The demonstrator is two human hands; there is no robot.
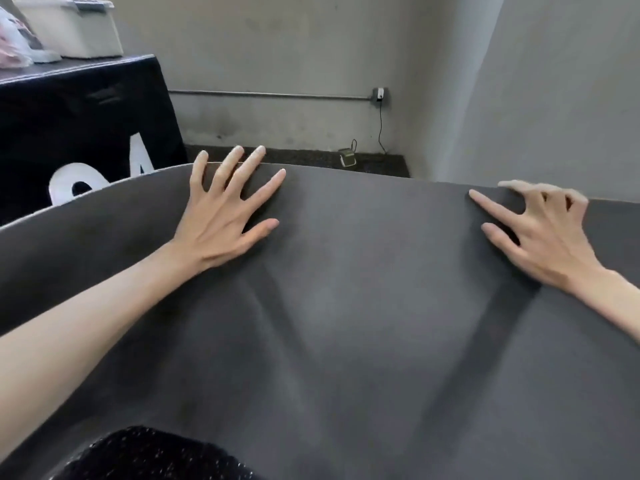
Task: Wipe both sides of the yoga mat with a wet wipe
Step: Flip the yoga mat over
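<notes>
Mostly I see the yoga mat (346,323), a dark grey sheet with a matte, faintly grainy foam surface that fills the lower two thirds of my view. It does not lie flat: two soft creases run down it, one below each hand, and its far edge curves up in a smooth arc from left to right.

My left hand (225,216) lies on the mat near that far edge with all fingers straight and fanned wide, fingertips reaching the rim, holding nothing. My right hand (540,223) sits at the same edge, further right; its index finger and thumb stretch out over the mat while the other fingers bend. They are blurred, so I cannot tell whether they hook over the rim or only rest on it.

At the bottom a black, speckled fabric (149,455) juts into view, cut off by the frame. Beyond the mat lies a dark floor (304,157) against a bare, stained concrete wall (277,46) with a thin metal conduit (270,95) leading to an outlet box (380,95); a cord hangs from it near a small greenish object (348,157) I cannot identify. At left a table under a black cloth (69,116) with partly hidden white lettering carries a white plastic bin (69,26) and a crumpled bag (14,39), both cut off.
</notes>
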